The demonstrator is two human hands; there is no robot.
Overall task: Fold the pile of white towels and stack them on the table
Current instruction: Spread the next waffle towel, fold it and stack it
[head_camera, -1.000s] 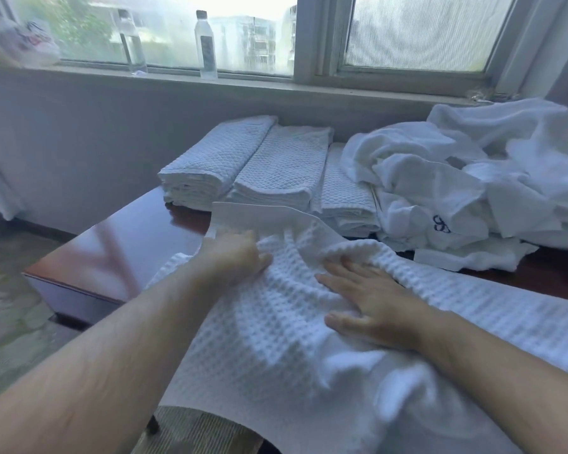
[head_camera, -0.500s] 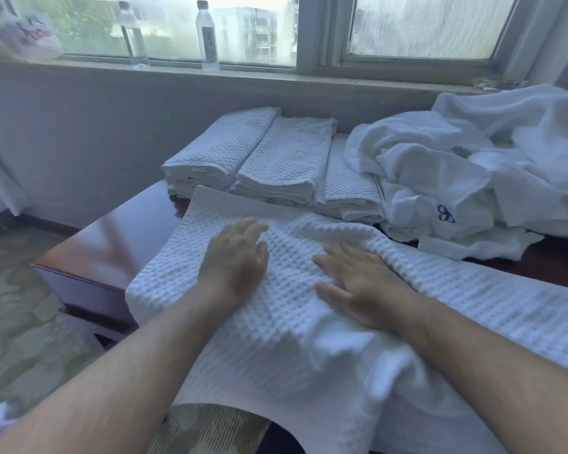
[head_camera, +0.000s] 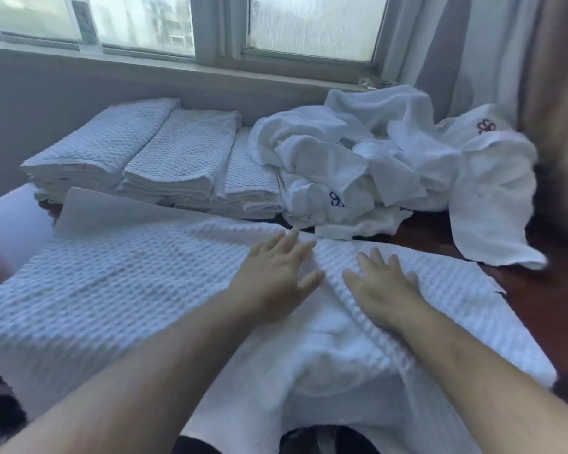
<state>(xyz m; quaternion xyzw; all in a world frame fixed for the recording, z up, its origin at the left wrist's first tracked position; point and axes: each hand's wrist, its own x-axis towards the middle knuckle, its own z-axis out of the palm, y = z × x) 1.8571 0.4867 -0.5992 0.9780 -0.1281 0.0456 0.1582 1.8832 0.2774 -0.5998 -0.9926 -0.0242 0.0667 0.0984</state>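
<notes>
Both arms reached forward; the left hand (head_camera: 277, 273) and right hand (head_camera: 382, 288) lay flat, fingers straight and spread, pressing the white waffle-weave towel (head_camera: 112, 290) spread on the dark wooden table (head_camera: 545, 303).

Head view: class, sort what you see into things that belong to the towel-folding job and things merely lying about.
Job: white waffle-weave towel spread flat; left hand; right hand; folded white towel stacks; crumpled white towel pile; dark wooden table.
Lying about: bottle on windowsill; brown curtain.
</notes>
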